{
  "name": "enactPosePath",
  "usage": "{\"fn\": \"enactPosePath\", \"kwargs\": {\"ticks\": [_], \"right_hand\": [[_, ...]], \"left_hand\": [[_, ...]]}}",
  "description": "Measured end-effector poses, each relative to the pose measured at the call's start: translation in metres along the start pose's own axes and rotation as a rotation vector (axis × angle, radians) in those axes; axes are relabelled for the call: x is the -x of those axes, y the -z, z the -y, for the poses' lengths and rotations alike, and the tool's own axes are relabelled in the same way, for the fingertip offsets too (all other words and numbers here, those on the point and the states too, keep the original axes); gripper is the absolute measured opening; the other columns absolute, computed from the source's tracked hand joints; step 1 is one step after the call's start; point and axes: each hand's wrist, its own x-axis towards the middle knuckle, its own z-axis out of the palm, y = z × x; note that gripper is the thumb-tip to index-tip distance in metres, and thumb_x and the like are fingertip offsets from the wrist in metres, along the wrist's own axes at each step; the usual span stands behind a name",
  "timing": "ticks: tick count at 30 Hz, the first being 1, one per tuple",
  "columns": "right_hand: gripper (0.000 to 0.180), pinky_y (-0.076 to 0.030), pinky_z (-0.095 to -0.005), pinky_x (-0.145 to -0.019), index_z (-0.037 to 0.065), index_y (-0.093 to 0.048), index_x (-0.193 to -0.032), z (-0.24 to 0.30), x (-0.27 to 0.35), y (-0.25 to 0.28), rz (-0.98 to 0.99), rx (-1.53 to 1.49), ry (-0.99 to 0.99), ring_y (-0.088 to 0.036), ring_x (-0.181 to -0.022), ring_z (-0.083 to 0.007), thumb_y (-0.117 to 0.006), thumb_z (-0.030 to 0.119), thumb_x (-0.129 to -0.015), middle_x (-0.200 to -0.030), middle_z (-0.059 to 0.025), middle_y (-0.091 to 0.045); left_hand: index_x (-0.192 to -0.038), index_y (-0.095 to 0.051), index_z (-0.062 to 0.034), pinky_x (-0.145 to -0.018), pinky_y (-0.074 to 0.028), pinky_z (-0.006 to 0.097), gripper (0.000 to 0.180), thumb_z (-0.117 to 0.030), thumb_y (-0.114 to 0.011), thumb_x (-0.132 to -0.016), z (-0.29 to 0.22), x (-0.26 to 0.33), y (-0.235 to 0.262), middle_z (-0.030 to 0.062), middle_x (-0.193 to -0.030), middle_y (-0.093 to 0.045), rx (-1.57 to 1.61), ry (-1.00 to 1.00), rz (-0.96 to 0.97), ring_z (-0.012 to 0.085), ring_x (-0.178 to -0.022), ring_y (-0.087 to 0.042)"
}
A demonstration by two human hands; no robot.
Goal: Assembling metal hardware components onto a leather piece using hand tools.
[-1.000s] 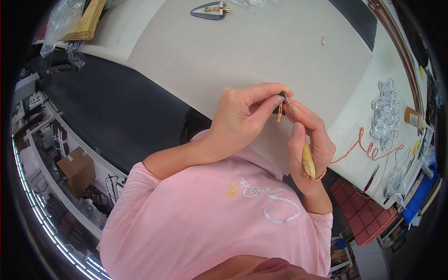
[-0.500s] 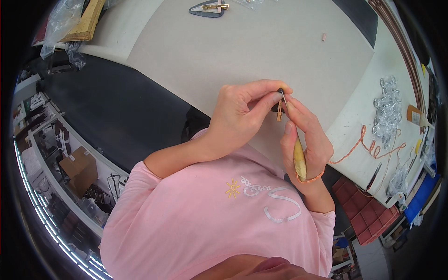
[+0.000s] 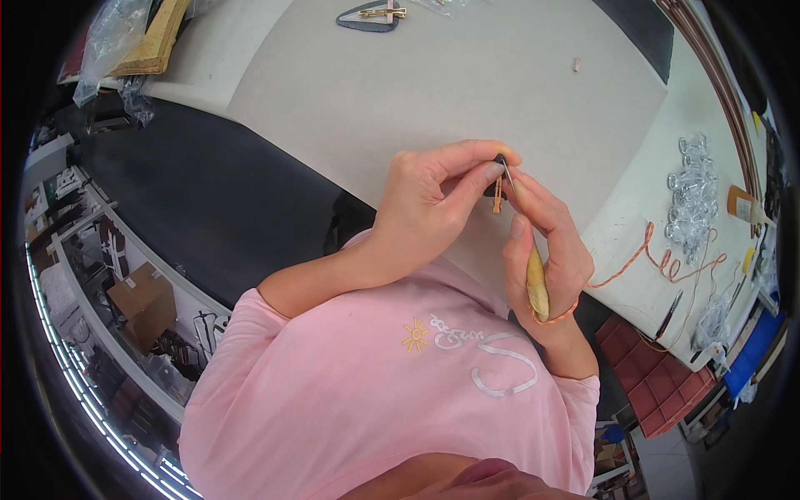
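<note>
My left hand [image 3: 429, 192] is closed, thumb and fingertips pinching a small dark piece with a gold-coloured hair clip [image 3: 497, 198] hanging down from it. My right hand [image 3: 560, 242] is wrapped round an awl-like tool with a yellowish handle [image 3: 537, 287]. Its thin metal shaft reaches up to the dark piece beside my left thumb; fingers hide the very tip. Both hands meet over the near part of a large grey sheet [image 3: 433, 92]. Farther off on it lies a dark grey teardrop-shaped piece [image 3: 357, 26] with another gold clip across it.
A tiny pink bit [image 3: 577, 64] lies on the grey sheet. To the right are a heap of clear plastic rings [image 3: 692, 196] and a twisted orange cord [image 3: 648, 242] on the white table. A yellowish block [image 3: 158, 46] and clear plastic bags [image 3: 108, 42] sit far left.
The awl-like tool's handle has tipped slightly, its lower end shifting a little right. My left hand keeps its pinch on the clip piece, nearly still.
</note>
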Motion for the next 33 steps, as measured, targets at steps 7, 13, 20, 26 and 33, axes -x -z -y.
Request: {"fn": "enactPosePath", "kwargs": {"ticks": [7,13,20,26,33], "right_hand": [[0.029,-0.063,-0.0327,-0.080,-0.007,-0.067,-0.117,0.004,-0.003,0.001,0.011,0.044,0.012,-0.076,-0.096,-0.0320,-0.068,-0.009,-0.088,-0.117,-0.0224,-0.073],[0.027,-0.064,-0.0336,-0.078,-0.007,-0.071,-0.111,0.008,-0.006,-0.001,-0.001,0.116,0.035,-0.076,-0.094,-0.0313,-0.071,-0.010,-0.084,-0.112,-0.0206,-0.074],[0.032,-0.063,-0.0318,-0.071,-0.007,-0.071,-0.111,0.013,-0.008,-0.008,0.008,0.349,0.113,-0.075,-0.088,-0.0285,-0.074,-0.008,-0.079,-0.112,-0.0196,-0.073],[0.031,-0.062,-0.0331,-0.074,-0.008,-0.069,-0.115,0.024,-0.006,-0.014,0.046,0.516,0.114,-0.074,-0.092,-0.0285,-0.071,-0.007,-0.084,-0.117,-0.0201,-0.070],[0.024,-0.060,-0.0317,-0.087,-0.004,-0.066,-0.119,0.008,-0.004,0.004,-0.005,-0.410,-0.297,-0.075,-0.102,-0.0291,-0.064,-0.006,-0.095,-0.123,-0.0210,-0.071]], "left_hand": [[-0.120,-0.074,0.0008,-0.084,-0.058,0.024,0.021,0.000,-0.058,-0.105,0.000,0.001,0.000,0.0033,-0.099,-0.075,-0.009,0.005,-0.008,0.0067,-0.091,-0.068],[-0.116,-0.075,0.0019,-0.076,-0.056,0.023,0.020,-0.001,-0.059,-0.103,0.002,0.001,-0.004,0.0040,-0.092,-0.076,-0.006,-0.009,-0.051,0.0060,-0.084,-0.067],[-0.112,-0.075,0.0018,-0.062,-0.049,0.022,0.020,-0.001,-0.060,-0.100,0.004,-0.002,-0.007,0.0049,-0.081,-0.076,-0.061,-0.015,-0.104,0.0032,-0.072,-0.061],[-0.114,-0.074,0.0019,-0.065,-0.052,0.022,0.020,-0.001,-0.059,-0.101,-0.005,0.000,-0.004,0.0051,-0.083,-0.076,-0.084,0.070,-0.071,0.0038,-0.075,-0.064],[-0.121,-0.072,0.0013,-0.085,-0.057,0.025,0.022,-0.004,-0.058,-0.106,-0.011,-0.003,0.018,0.0053,-0.102,-0.076,0.125,0.039,0.092,0.0091,-0.092,-0.070]]}}
